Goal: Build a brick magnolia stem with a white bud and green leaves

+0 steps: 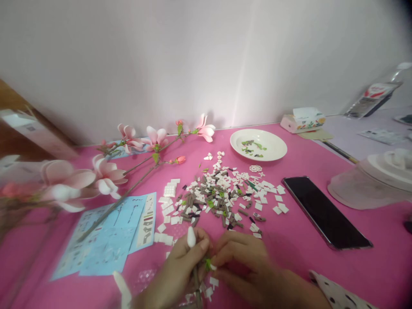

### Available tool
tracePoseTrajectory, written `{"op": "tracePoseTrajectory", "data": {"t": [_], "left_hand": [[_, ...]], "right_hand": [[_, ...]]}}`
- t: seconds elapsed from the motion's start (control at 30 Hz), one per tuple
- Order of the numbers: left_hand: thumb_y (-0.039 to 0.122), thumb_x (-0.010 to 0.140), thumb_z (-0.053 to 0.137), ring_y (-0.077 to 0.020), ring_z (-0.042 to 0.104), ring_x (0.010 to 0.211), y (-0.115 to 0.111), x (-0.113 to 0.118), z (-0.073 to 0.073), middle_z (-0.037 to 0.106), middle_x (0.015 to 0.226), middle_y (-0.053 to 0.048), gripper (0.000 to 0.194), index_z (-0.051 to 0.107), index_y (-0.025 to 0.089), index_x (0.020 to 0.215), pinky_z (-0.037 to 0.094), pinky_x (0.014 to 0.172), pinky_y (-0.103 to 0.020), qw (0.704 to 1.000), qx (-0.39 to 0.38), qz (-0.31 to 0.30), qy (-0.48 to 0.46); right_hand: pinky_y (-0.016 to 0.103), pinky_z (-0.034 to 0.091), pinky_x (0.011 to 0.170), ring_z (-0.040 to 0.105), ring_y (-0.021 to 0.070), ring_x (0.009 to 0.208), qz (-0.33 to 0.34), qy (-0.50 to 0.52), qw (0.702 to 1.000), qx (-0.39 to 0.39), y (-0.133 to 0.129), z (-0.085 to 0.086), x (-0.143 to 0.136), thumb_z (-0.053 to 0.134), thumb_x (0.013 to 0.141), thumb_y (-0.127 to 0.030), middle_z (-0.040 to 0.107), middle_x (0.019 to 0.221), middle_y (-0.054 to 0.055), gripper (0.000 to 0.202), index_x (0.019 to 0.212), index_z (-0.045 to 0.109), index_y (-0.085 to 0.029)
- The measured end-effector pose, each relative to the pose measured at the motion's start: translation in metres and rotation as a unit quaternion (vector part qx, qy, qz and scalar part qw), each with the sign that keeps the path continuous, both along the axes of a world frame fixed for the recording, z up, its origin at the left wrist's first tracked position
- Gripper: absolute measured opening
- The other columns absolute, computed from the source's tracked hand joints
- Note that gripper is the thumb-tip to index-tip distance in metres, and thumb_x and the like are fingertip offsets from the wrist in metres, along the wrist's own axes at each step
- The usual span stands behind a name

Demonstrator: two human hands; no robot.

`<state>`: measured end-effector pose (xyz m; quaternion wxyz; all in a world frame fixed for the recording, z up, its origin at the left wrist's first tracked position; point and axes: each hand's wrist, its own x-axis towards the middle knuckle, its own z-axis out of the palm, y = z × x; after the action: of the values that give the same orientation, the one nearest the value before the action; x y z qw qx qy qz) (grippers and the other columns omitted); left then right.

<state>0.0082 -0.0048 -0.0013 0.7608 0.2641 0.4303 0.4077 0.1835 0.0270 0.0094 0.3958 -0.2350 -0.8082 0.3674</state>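
Left hand [183, 264]: one; fingers curled closed around one slender brown plastic stem [197, 281] at the near middle of the pink tabletop [270, 283]; one white, smooth, pointed bud [191, 237] shows above the thumb. Right hand [241, 257]: one; thumb and forefinger pinched together on one small white plastic piece [213, 267], just beside one bright green plastic piece [207, 263] at the stem. Loose stock: one heap of small white, brown, green and black plastic pieces [212, 193], far of the hands; too many to count. Left side: at least five pink-and-white open plastic blooms [156, 136]; at least two overlapping light-blue printed paper sheets [103, 257]. Right side: one black rectangular phone [325, 212]; farther off, one round white plate [279, 148] holding several green and brown pieces; one flowered cardboard tissue box [305, 122].
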Motion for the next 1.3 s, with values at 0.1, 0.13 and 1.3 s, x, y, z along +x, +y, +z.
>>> {"op": "tracePoseTrajectory", "data": {"t": [0.1,0.13,1.3], "left_hand": [[0.039,0.085,0.063,-0.0067,0.032,0.047,0.0,0.001,0.0,0.043,0.056,0.009,0.023,0.051,0.019,0.082,0.017,0.046,-0.023,1.0,-0.003,0.004,-0.01],[0.039,0.084,0.065,-0.0065,0.034,0.047,0.001,0.002,0.002,0.044,0.056,0.008,0.024,0.052,0.019,0.081,0.019,0.046,-0.023,1.0,-0.011,0.009,-0.02],[0.045,0.087,0.057,-0.0079,0.042,0.041,-0.001,-0.002,0.004,0.051,0.052,0.008,0.025,0.052,0.021,0.088,0.027,0.043,-0.021,0.994,0.004,-0.049,0.098]], "right_hand": [[0.023,0.05,0.07,0.064,0.0136,0.078,0.004,0.001,1.0,0.009,0.0,0.0,0.0,0.065,0.08,-0.008,0.069,0.081,0.003,0.013,0.086,0.062,-0.018],[0.023,0.05,0.07,0.064,0.0134,0.077,0.004,0.003,1.0,0.012,-0.001,0.0,0.001,0.065,0.079,-0.007,0.069,0.081,0.003,0.013,0.086,0.062,-0.018],[0.027,0.043,0.064,0.056,0.0131,0.068,0.018,-0.046,0.983,0.179,0.004,-0.007,0.004,0.049,0.093,-0.015,0.065,0.082,0.004,0.013,0.091,0.062,-0.018]]}}
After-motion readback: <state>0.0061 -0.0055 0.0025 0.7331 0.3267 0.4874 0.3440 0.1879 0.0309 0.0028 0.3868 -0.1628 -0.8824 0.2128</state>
